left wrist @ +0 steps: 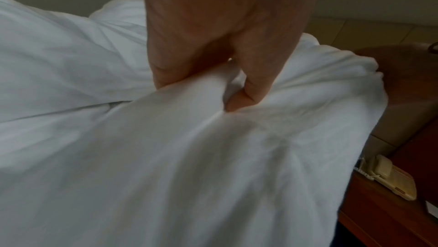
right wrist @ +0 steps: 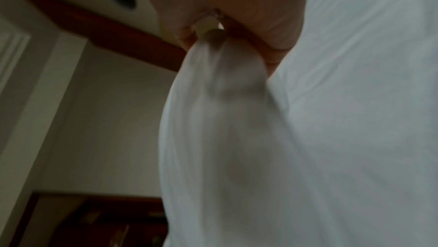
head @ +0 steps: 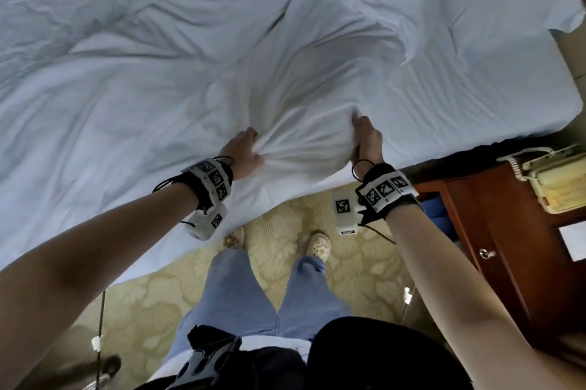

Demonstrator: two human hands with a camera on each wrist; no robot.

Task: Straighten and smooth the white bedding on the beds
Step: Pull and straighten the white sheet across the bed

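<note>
A wrinkled white duvet (head: 190, 78) covers the bed and hangs over its near edge. My left hand (head: 245, 150) grips a bunched fold of it near that edge; the left wrist view shows the left hand (left wrist: 213, 74) with thumb and fingers pinching the cloth (left wrist: 189, 157). About a forearm's length to the right, my right hand (head: 366, 139) grips another bunch of the same duvet. Blurred cloth (right wrist: 225, 119) hangs from the right hand (right wrist: 237, 26) in the right wrist view. Between my hands the fabric is lifted and creased.
A red-brown wooden nightstand (head: 507, 231) with a beige telephone (head: 558, 180) stands right of the bed. Patterned yellow carpet (head: 348, 262) lies under my feet. The bare white mattress sheet (head: 507, 88) shows at the right end.
</note>
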